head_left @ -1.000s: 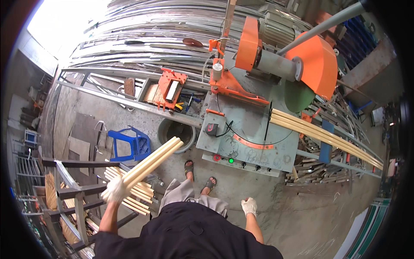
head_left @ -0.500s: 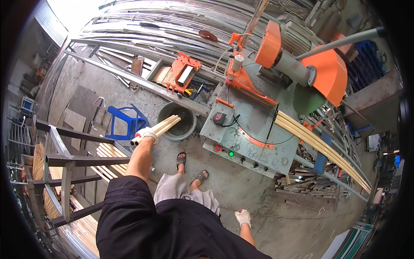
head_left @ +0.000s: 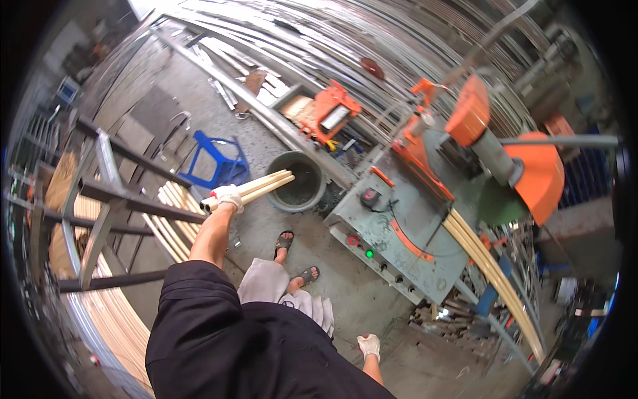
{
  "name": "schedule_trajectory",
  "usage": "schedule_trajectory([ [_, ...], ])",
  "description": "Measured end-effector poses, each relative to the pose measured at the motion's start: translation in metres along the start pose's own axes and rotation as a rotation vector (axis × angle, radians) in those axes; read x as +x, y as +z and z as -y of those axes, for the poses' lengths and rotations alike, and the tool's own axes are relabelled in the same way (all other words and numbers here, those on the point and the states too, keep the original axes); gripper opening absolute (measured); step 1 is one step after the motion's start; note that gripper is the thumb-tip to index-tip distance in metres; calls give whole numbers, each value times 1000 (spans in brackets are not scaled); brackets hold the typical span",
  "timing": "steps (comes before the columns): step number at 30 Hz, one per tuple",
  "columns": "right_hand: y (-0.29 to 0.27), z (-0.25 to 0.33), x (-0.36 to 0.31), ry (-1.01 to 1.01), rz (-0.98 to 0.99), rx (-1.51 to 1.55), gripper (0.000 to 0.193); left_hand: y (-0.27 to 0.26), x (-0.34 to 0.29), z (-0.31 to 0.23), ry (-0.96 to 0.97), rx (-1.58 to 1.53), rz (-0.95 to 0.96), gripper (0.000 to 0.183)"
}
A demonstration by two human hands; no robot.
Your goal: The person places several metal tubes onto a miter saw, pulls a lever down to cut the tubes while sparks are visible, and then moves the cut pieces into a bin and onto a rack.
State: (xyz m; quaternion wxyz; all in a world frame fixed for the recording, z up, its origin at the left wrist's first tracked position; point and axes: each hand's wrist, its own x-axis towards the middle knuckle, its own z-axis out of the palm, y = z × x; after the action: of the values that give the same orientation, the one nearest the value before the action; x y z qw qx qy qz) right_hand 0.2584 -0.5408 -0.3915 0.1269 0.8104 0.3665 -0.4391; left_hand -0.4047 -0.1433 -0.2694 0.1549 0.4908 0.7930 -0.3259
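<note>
My left hand (head_left: 226, 198), in a whitish work glove with red at the fingers, is closed around a small bundle of short cream tubes (head_left: 269, 184). Dark hollow openings show at their left ends; the right ends reach over the rim of a grey round tub (head_left: 323, 191). Lower down, my gloved right hand (head_left: 369, 346) hangs over the floor with fingers curled in, and no object shows in it. To the right, long cream tubes (head_left: 495, 279) lie across the grey table of an orange cut-off saw (head_left: 539, 176), sticking out past its edge.
A blue plastic stool (head_left: 216, 158) lies by the tub. At left, a dark metal rack (head_left: 126, 193) holds long tubes (head_left: 116, 309). An orange clamp (head_left: 335, 113) sits on a rail before piled metal lengths (head_left: 292, 50). Offcuts (head_left: 458, 326) lie beneath the saw table.
The view has turned, so the saw and rail sit lower and more to the right. My left hand still grips the short tubes; my right hand remains low with curled fingers.
</note>
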Motion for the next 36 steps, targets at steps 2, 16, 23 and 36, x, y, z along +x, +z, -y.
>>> schedule_trajectory([
  [2,2,6,32,-64,-75,53,38,54,-20,50,-67,-199,-50,64],
  [16,-30,253,63,-327,258,33,24,288,-491,215,-544,-1006,297,79],
  [23,3,328,54,-542,295,-457,29,324,-379,162,-958,-1343,48,70],
  [36,152,483,219,-507,281,-495,42,499,45,188,-1044,-1374,-372,81],
])
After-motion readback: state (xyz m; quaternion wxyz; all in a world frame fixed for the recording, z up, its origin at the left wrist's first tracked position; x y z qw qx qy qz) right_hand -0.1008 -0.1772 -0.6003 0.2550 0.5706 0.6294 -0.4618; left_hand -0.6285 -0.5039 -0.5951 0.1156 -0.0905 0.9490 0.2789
